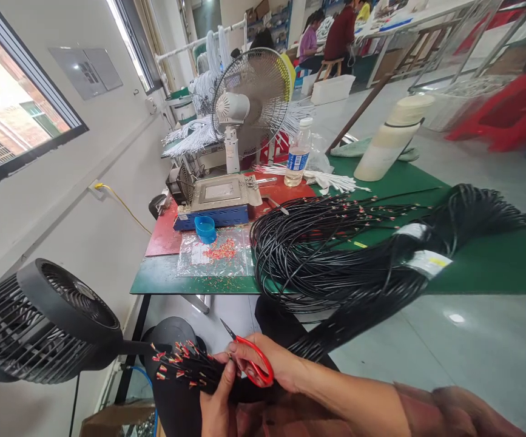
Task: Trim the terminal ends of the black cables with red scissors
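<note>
Low over the lap, my left hand (217, 402) is closed around a bunch of black cables (192, 366), whose stripped ends show red, yellow and white wires fanning out to the left. Red-handled scissors (266, 365) sit in my right hand (275, 351), their blades pointing up and left. The fingertips of both hands meet at the bunch; what they pinch there is too small to make out. Across the table's front edge lies a large bundle of black cables (299, 255), wrapped with white labels, part of it hanging down towards the lap.
On the green table (481, 267) stand a blue heating unit (212, 217), a blue cup (205, 229), a plastic bag (185, 262) with wire scraps, a bottle (297, 155) and a cream flask (392, 139). A black fan (71, 303) is close at left. People sit working behind.
</note>
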Tool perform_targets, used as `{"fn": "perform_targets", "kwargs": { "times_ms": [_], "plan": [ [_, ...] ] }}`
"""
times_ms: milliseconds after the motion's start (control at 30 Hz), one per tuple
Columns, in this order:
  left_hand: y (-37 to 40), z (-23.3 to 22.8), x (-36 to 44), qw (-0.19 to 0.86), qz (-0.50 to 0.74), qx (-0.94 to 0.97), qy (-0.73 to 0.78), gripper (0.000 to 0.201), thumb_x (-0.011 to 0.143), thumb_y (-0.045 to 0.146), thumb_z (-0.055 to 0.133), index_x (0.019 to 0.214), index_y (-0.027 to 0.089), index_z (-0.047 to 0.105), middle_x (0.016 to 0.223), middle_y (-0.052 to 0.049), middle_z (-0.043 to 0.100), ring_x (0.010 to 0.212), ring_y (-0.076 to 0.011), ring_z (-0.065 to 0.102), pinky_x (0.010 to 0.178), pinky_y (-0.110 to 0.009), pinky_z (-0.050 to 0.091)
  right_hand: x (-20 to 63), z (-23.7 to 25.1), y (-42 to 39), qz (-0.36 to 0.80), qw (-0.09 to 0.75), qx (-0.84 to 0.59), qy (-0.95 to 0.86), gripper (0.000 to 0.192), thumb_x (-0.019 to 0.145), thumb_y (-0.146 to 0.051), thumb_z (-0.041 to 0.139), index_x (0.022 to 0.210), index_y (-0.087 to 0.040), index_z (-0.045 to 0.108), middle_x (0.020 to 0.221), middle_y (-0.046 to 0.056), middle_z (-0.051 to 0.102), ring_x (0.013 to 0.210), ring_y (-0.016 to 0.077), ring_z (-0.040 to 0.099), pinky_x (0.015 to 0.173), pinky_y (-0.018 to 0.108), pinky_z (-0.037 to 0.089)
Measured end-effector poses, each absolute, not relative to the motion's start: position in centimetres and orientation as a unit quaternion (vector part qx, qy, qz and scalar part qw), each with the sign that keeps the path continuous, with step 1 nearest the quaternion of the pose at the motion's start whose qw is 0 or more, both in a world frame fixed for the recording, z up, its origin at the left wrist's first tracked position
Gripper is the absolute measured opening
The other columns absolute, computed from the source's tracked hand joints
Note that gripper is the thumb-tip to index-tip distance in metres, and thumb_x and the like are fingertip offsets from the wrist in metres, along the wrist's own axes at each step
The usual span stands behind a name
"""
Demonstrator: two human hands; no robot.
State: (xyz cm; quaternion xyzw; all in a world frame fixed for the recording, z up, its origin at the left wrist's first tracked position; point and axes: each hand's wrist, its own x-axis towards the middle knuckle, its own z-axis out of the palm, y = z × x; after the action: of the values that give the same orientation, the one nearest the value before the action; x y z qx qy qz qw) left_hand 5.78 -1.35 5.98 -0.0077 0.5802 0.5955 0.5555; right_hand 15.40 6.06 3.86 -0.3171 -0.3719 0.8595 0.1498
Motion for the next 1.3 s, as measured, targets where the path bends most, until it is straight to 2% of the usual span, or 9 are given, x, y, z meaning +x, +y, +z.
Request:
{"fn": "perform_targets", "kwargs": {
  "times_ms": [100, 267, 400, 500, 600, 767, 933, 1133, 1300],
  "plan": [
    [-1.4, 6.0, 5.8, 0.572, 0.582, -0.001, 0.578, 0.024, 0.057, 0.025, 0.066, 0.079, 0.019, 0.060, 0.073, -0.001, 0.070, 0.080, -0.0163, 0.065, 0.080, -0.034, 0.052, 15.4, 4.1, 6.1, 0.845, 0.146, -0.334, -0.392, 0.048, 0.062, -0.058, 0.062, 0.051, -0.013, 0.050, 0.045, -0.003, 0.047, 0.033, 0.0036, 0.037, 0.032, 0.017, 0.024],
    [-1.4, 5.5, 5.6, 0.558, 0.590, 0.001, 0.584, 0.025, 0.053, 0.025, 0.069, 0.075, 0.018, 0.059, 0.065, 0.002, 0.066, 0.069, -0.0127, 0.063, 0.069, -0.028, 0.052, 15.9, 4.1, 5.6, 0.757, 0.180, -0.348, -0.523, 0.044, 0.067, -0.055, 0.060, 0.061, -0.011, 0.057, 0.052, -0.002, 0.052, 0.037, 0.0045, 0.039, 0.036, 0.017, 0.028],
    [-1.5, 5.4, 5.5, 0.555, 0.587, 0.004, 0.589, 0.026, 0.051, 0.027, 0.070, 0.073, 0.020, 0.060, 0.063, 0.003, 0.065, 0.070, -0.0120, 0.062, 0.070, -0.028, 0.051, 16.2, 4.3, 5.7, 0.686, 0.202, -0.355, -0.602, 0.043, 0.064, -0.052, 0.064, 0.054, -0.011, 0.056, 0.047, -0.003, 0.050, 0.042, 0.0061, 0.041, 0.039, 0.017, 0.027],
    [-1.6, 5.5, 5.5, 0.572, 0.579, 0.007, 0.581, 0.025, 0.051, 0.029, 0.070, 0.073, 0.018, 0.062, 0.067, 0.000, 0.067, 0.078, -0.0167, 0.063, 0.079, -0.034, 0.050, 16.2, 4.3, 6.2, 0.764, 0.173, -0.332, -0.526, 0.045, 0.066, -0.055, 0.061, 0.054, -0.013, 0.054, 0.044, -0.004, 0.047, 0.038, 0.0053, 0.039, 0.036, 0.017, 0.026],
    [-1.7, 5.7, 5.6, 0.582, 0.571, 0.008, 0.579, 0.024, 0.051, 0.029, 0.070, 0.071, 0.018, 0.062, 0.069, -0.002, 0.069, 0.076, -0.0185, 0.065, 0.080, -0.037, 0.050, 16.0, 4.1, 6.8, 0.842, 0.131, -0.308, -0.423, 0.048, 0.069, -0.058, 0.055, 0.052, -0.013, 0.051, 0.041, -0.004, 0.046, 0.034, 0.0045, 0.037, 0.033, 0.017, 0.023],
    [-1.7, 5.4, 5.6, 0.590, 0.559, 0.005, 0.582, 0.025, 0.051, 0.026, 0.069, 0.074, 0.019, 0.060, 0.069, -0.001, 0.070, 0.079, -0.0210, 0.066, 0.078, -0.038, 0.051, 15.8, 4.0, 7.4, 0.859, 0.102, -0.322, -0.385, 0.042, 0.058, -0.049, 0.069, 0.051, -0.012, 0.051, 0.041, -0.003, 0.049, 0.035, 0.0040, 0.039, 0.034, 0.016, 0.025],
    [-1.8, 5.1, 5.6, 0.590, 0.561, -0.016, 0.581, 0.032, 0.050, 0.026, 0.070, 0.080, 0.019, 0.060, 0.076, -0.004, 0.073, 0.083, -0.0227, 0.067, 0.081, -0.039, 0.052, 15.8, 3.5, 7.1, 0.874, 0.092, -0.328, -0.347, 0.039, 0.059, -0.046, 0.068, 0.054, -0.012, 0.053, 0.043, -0.003, 0.049, 0.039, 0.0053, 0.044, 0.036, 0.016, 0.027],
    [-1.7, 5.3, 5.6, 0.584, 0.572, -0.016, 0.576, 0.027, 0.053, 0.026, 0.068, 0.078, 0.020, 0.060, 0.073, -0.002, 0.073, 0.081, -0.0210, 0.067, 0.079, -0.037, 0.053, 15.8, 2.8, 6.3, 0.876, 0.120, -0.322, -0.338, 0.039, 0.065, -0.048, 0.064, 0.057, -0.012, 0.052, 0.045, -0.004, 0.047, 0.037, 0.0041, 0.040, 0.034, 0.015, 0.025],
    [-1.5, 5.7, 5.5, 0.590, 0.562, 0.033, 0.578, 0.019, 0.058, 0.026, 0.065, 0.074, 0.019, 0.059, 0.068, 0.000, 0.069, 0.085, -0.0178, 0.066, 0.083, -0.033, 0.051, 15.9, 3.2, 6.0, 0.871, 0.160, -0.311, -0.344, 0.043, 0.066, -0.053, 0.061, 0.057, -0.012, 0.052, 0.044, -0.005, 0.045, 0.036, 0.0041, 0.038, 0.033, 0.016, 0.025]
  ]
}}
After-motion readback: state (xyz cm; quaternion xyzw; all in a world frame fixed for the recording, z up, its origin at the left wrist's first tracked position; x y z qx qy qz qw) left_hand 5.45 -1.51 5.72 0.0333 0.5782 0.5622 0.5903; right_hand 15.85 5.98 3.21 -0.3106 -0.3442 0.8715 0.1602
